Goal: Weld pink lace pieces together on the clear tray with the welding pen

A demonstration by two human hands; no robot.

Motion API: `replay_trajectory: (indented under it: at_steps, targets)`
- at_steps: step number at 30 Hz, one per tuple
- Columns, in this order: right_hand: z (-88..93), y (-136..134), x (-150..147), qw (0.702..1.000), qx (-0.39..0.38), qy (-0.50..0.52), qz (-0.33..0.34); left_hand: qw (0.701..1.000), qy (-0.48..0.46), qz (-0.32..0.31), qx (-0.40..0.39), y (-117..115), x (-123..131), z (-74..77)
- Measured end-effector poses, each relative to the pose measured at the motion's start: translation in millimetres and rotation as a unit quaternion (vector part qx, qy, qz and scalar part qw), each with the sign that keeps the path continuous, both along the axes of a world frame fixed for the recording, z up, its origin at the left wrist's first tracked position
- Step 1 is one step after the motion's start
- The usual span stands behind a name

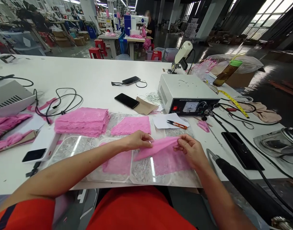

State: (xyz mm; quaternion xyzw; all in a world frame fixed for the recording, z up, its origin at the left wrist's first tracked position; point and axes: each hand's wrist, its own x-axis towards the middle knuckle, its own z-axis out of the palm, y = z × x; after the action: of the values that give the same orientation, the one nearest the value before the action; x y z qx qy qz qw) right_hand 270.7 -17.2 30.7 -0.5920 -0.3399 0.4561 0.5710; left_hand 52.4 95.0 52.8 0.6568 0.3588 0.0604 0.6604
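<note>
My left hand and my right hand both pinch a pink lace piece, folded and held just above a clear plastic sheet near the table's front edge. The left fingers grip its upper edge, and the right fingers close on its right end. Another flat pink lace piece lies just beyond my hands. To its left sits a thick stack of pink lace pieces. Small orange-handled snips rest on a white paper to the right.
A white control box with a dial stands at the right, cables trailing off it. Two black phones lie mid-table; a white device and a grey box are at the left. A yellow tape measure and a black-handled tool lie at the right. A person works at a sewing machine far behind.
</note>
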Motion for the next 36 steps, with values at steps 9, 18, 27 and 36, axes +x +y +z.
replay_trajectory:
  at_steps: [9, 18, 27, 36]
  targets:
    - [8.7, 3, 15, 0.991, 0.075, -0.102, -0.044, 0.999, -0.040, 0.012, -0.032, -1, 2, 10.8]
    - [39.9, 18, 2, 0.983, 0.127, -0.121, 0.051, 0.986, -0.128, 0.000, -0.111, 0, 43, 27.6]
    - [48.7, 22, -4, 0.985, 0.135, -0.103, -0.017, 0.970, -0.180, 0.027, -0.163, 5, 38, 39.6]
    - [52.3, 34, -8, 0.993, 0.110, -0.032, 0.004, 0.962, -0.200, 0.088, -0.161, -2, 43, 54.7]
